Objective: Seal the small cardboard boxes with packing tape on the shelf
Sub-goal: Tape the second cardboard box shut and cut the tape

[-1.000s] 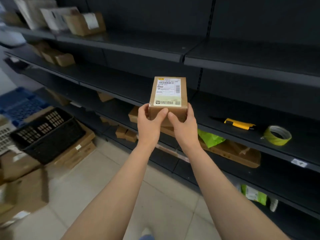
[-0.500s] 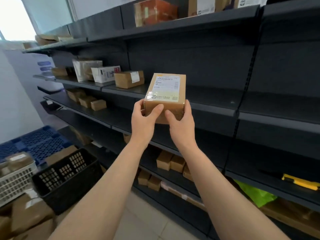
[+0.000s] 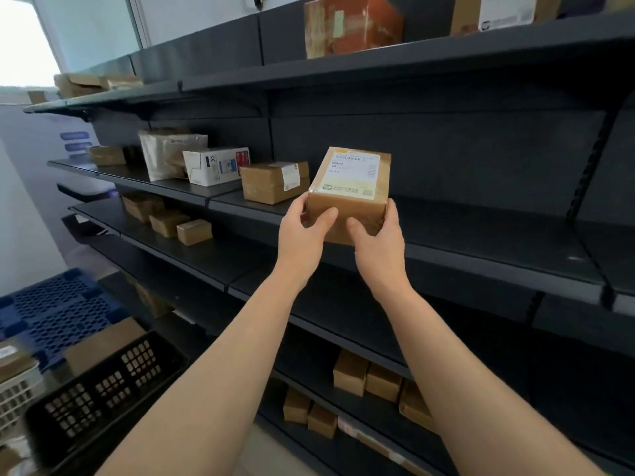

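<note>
A small brown cardboard box (image 3: pixel 352 187) with a white shipping label on top is held at the front edge of a dark metal shelf (image 3: pixel 481 231). My left hand (image 3: pixel 304 231) grips its near left corner, thumb across the front face. My right hand (image 3: pixel 379 243) holds its near right side. Both hands are shut on the box. Whether the box rests on the shelf or hovers just above it I cannot tell. No tape roll is in view.
Another taped box (image 3: pixel 273 182) sits just left on the same shelf, beside a white carton (image 3: pixel 216 164) and a padded mailer. Small boxes (image 3: pixel 194 231) line the shelf below; more lie lower down. A black crate (image 3: pixel 103 389) and blue pallet (image 3: pixel 51 310) are on the floor at left.
The view has swung upward and both hands have lifted the box from the lower shelf level up to a higher shelf. The tape roll and yellow cutter have left the view.
</note>
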`<action>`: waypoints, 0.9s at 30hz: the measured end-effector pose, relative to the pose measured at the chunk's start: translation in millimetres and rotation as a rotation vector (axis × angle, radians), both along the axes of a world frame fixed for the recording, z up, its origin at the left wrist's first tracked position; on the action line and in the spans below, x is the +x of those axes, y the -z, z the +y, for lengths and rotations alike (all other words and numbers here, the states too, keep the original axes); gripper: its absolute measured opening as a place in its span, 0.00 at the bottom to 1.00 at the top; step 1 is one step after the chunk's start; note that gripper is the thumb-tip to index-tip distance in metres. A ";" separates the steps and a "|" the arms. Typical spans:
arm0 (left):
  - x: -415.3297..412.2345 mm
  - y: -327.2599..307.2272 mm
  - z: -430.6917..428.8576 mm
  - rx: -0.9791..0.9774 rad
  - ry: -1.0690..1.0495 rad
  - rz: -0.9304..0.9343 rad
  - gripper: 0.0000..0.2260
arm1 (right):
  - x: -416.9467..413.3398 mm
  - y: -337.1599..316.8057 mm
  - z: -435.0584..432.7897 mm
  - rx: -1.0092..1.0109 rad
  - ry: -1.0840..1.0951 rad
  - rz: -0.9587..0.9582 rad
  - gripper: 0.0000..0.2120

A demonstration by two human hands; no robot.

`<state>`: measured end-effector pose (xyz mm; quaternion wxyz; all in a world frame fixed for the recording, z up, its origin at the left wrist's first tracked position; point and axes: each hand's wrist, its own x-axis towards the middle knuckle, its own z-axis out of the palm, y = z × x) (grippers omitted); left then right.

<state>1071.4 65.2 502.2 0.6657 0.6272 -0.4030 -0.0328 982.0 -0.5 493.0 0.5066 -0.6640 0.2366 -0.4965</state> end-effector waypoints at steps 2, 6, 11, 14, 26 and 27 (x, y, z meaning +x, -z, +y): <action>22.1 -1.1 -16.3 0.026 -0.005 -0.014 0.18 | 25.9 0.7 -21.0 0.009 -0.001 0.010 0.31; 68.5 -3.8 -45.6 0.052 -0.006 -0.018 0.18 | 73.6 0.4 -55.3 0.015 -0.009 0.046 0.31; 118.7 -2.0 -83.4 0.075 0.029 0.023 0.17 | 117.9 2.5 -88.3 0.025 0.030 0.081 0.30; 146.5 1.2 -105.8 0.089 0.073 0.046 0.18 | 139.6 3.9 -105.7 0.048 0.064 0.121 0.30; 247.9 10.6 -148.9 0.232 0.223 0.085 0.15 | 233.0 10.0 -132.6 0.102 0.254 0.209 0.27; 252.0 12.6 -151.2 0.239 0.244 0.084 0.15 | 236.7 11.1 -133.7 0.113 0.275 0.215 0.27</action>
